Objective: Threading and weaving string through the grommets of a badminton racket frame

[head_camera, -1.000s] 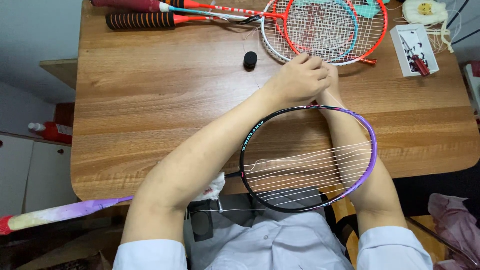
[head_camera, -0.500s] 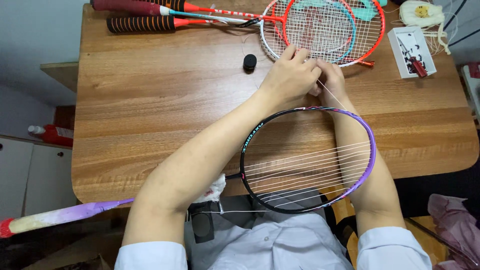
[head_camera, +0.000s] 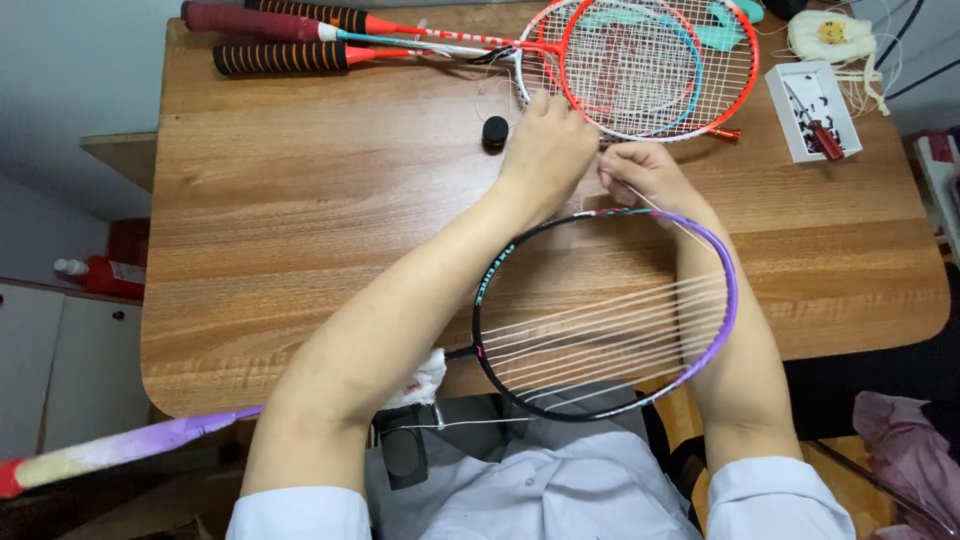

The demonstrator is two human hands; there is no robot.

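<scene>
Bare forearms, short white sleeves (head_camera: 300, 512) (shirt)

You sit at wooden table (head_camera: 300, 200), rounded corners; pale grey wall (head_camera: 70, 80) left, white cabinet (head_camera: 50, 370) below it.
</scene>
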